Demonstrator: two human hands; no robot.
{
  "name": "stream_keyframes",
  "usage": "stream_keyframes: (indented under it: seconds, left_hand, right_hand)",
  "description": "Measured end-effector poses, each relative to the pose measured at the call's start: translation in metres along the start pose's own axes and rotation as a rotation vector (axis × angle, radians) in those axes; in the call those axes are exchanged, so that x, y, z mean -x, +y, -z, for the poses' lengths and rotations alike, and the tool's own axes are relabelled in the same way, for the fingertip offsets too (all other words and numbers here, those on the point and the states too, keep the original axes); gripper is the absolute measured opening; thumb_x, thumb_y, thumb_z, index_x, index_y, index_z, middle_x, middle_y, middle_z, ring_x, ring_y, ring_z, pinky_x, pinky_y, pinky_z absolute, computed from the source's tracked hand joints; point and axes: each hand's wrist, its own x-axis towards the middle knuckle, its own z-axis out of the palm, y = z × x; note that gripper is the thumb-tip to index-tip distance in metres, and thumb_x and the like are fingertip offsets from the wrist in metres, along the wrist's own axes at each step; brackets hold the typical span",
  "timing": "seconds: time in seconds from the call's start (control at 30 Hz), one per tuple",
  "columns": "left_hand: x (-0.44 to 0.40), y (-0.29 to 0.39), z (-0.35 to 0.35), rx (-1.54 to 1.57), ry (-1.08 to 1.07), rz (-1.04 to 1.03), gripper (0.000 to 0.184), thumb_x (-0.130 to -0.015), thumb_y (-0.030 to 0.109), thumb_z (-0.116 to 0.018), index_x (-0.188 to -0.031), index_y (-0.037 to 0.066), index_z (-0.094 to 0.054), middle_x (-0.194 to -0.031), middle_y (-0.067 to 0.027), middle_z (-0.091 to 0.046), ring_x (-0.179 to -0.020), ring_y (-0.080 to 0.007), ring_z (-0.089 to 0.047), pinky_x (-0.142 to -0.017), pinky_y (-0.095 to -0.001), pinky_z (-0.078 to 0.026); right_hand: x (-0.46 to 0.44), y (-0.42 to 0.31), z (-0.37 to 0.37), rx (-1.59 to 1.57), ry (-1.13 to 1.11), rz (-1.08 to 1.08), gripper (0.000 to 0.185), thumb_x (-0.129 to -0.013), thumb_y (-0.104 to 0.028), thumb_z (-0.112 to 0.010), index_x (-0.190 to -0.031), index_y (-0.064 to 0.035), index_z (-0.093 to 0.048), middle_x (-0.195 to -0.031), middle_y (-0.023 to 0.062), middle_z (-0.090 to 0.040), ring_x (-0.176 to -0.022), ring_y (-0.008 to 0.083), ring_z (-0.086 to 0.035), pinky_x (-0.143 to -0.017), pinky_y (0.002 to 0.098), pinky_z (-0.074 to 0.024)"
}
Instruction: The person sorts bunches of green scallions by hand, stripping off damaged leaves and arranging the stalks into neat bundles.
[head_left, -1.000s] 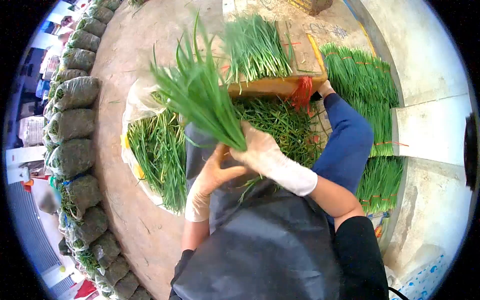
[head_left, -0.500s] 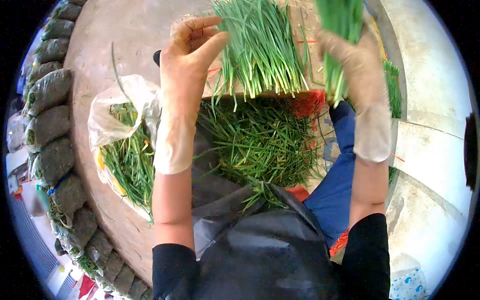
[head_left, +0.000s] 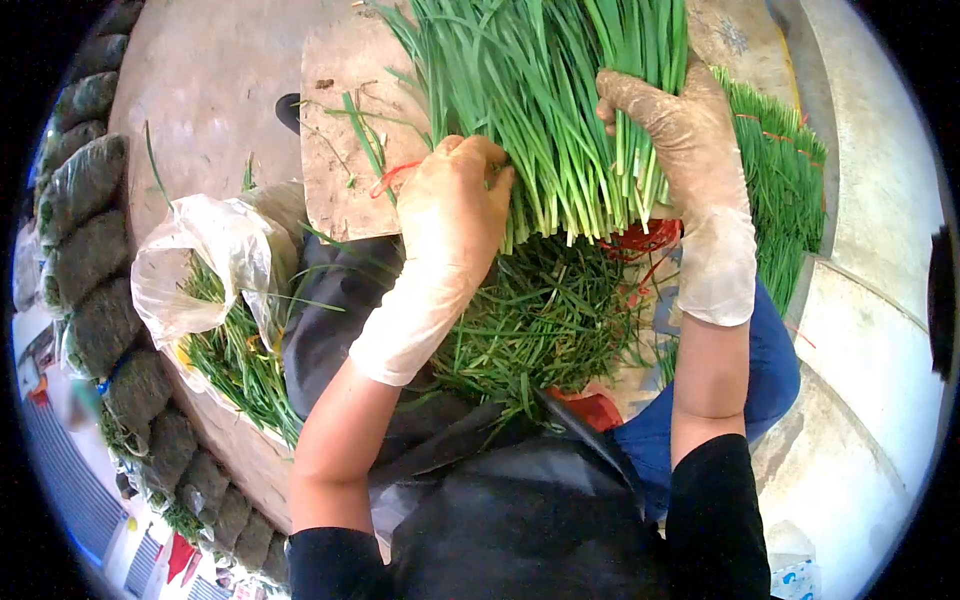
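Note:
Both of my hands wear thin, soiled pale gloves. My right hand (head_left: 695, 140) is wrapped round a bunch of garlic chives (head_left: 640, 45), its pale cut ends pointing down toward me. That bunch lies against the right side of a wide pile of garlic chives (head_left: 520, 110). At the pile's lower left edge, my left hand (head_left: 450, 205) has its fingers curled in against the stalks; the fingertips are partly hidden. Under the pile is a wooden board (head_left: 345, 195), with a red tie (head_left: 392, 178) beside my left hand.
Loose trimmed leaves (head_left: 535, 330) heap up below the board. A clear plastic bag (head_left: 190, 280) of leaves stands at the left. Stacked dark bundles (head_left: 100, 240) line the far left. More tied chives (head_left: 775, 180) lie at the right, next to a pale ledge (head_left: 850, 330).
My right hand has brought its bunch left and down against the pile. My left hand has moved down and right to the pile's edge, its fingers curling in. More of the board shows.

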Motion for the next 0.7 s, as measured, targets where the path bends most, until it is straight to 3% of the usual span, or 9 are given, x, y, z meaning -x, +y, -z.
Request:
stream_keyframes:
  seconds: [0.13, 0.2, 0.27, 0.37, 0.4, 0.47, 0.53, 0.63, 0.7]
  left_hand:
    - [-0.002, -0.004, 0.003, 0.079, 0.039, -0.011, 0.012, -0.075, 0.014, -0.07, -0.08, 0.004, -0.065, -0.076, -0.0104, -0.064, -0.073, -0.0281, -0.064, -0.066, -0.0377, -0.049]
    - [-0.002, -0.005, 0.009, 0.292, 0.036, 0.137, 0.013, -0.077, 0.014, -0.068, -0.082, 0.002, -0.067, -0.074, -0.0116, -0.066, -0.068, -0.0236, -0.065, -0.063, -0.033, -0.05]
    - [0.0, -0.006, 0.024, 0.532, 0.0, 0.272, 0.014, -0.08, 0.013, -0.067, -0.087, 0.001, -0.068, -0.074, -0.0069, -0.067, -0.065, -0.0121, -0.062, -0.062, -0.0254, -0.048]
    - [0.007, -0.005, 0.043, 0.822, 0.004, 0.423, 0.013, -0.082, 0.011, -0.067, -0.09, 0.001, -0.066, -0.075, -0.001, -0.064, -0.066, -0.0076, -0.059, -0.062, -0.0222, -0.047]
    - [0.009, -0.005, 0.043, 0.822, 0.006, 0.424, 0.013, -0.082, 0.011, -0.067, -0.09, 0.001, -0.066, -0.075, -0.001, -0.064, -0.066, -0.0076, -0.059, -0.062, -0.0222, -0.047]
    - [0.012, -0.009, 0.041, 0.669, 0.088, 0.234, 0.012, -0.082, 0.01, -0.067, -0.089, 0.001, -0.065, -0.074, -0.0018, -0.064, -0.066, -0.0074, -0.059, -0.061, -0.0225, -0.047]
    - [0.012, -0.005, 0.032, 0.404, 0.061, 0.004, 0.016, -0.076, 0.009, -0.069, -0.091, 0.004, -0.065, -0.082, -0.0078, -0.063, -0.069, -0.0182, -0.061, -0.064, -0.0302, -0.049]
    - [0.011, 0.007, 0.015, 0.022, -0.016, -0.061, 0.03, -0.072, 0.015, -0.073, -0.098, 0.007, -0.062, -0.09, -0.0121, -0.061, -0.084, -0.0292, -0.062, -0.075, -0.0401, -0.049]
    - [0.013, 0.003, 0.004, 0.079, -0.004, -0.028, 0.031, -0.073, 0.012, -0.072, -0.102, 0.007, -0.061, -0.088, -0.0101, -0.06, -0.078, -0.0235, -0.06, -0.071, -0.0354, -0.048]
  right_hand:
    - [0.001, 0.007, -0.006, 0.024, 0.011, 0.085, 0.03, -0.075, -0.021, -0.074, -0.095, -0.0035, -0.061, -0.07, 0.0023, -0.062, -0.062, 0.0103, -0.056, -0.059, 0.026, -0.0469]
    - [0.004, 0.005, -0.007, 0.075, -0.026, 0.023, 0.035, -0.074, -0.022, -0.073, -0.101, -0.0035, -0.06, -0.08, 0.0058, -0.064, -0.071, 0.0164, -0.059, -0.067, 0.03, -0.0475]
    - [0.007, 0.003, -0.006, 0.128, -0.059, -0.034, 0.042, -0.073, -0.023, -0.073, -0.107, -0.0035, -0.059, -0.091, 0.0094, -0.066, -0.08, 0.0225, -0.062, -0.074, 0.0341, -0.0481]
    - [0.009, 0.001, -0.004, 0.242, -0.083, -0.091, 0.048, -0.072, -0.024, -0.072, -0.113, -0.0015, -0.059, -0.097, 0.0139, -0.068, -0.087, 0.0284, -0.066, -0.079, 0.0379, -0.0496]
    - [0.009, 0.004, -0.006, 0.242, -0.084, -0.09, 0.048, -0.072, -0.024, -0.072, -0.113, -0.0015, -0.059, -0.097, 0.0139, -0.068, -0.087, 0.0284, -0.066, -0.079, 0.0379, -0.0496]
    - [0.01, 0.007, -0.011, 0.164, -0.085, -0.006, 0.055, -0.073, -0.009, -0.071, -0.124, -0.0036, -0.05, -0.105, 0.0085, -0.061, -0.077, 0.0198, -0.061, -0.068, 0.0319, -0.0494]
    - [0.013, 0.006, -0.016, 0.146, -0.065, 0.049, 0.063, -0.072, 0.0, -0.07, -0.13, -0.0048, -0.045, -0.113, 0.0057, -0.056, -0.072, 0.0162, -0.059, -0.063, 0.0291, -0.0497]
    - [0.015, -0.001, -0.026, -0.031, -0.066, 0.141, 0.057, -0.071, -0.005, -0.072, -0.123, -0.0019, -0.048, -0.109, 0.0075, -0.06, -0.074, 0.0166, -0.06, -0.066, 0.0285, -0.0497]
    - [0.015, 0.003, -0.019, 0.114, -0.091, -0.001, 0.053, -0.072, -0.01, -0.073, -0.119, -0.0006, -0.051, -0.1, 0.0071, -0.062, -0.074, 0.0166, -0.061, -0.068, 0.029, -0.0493]
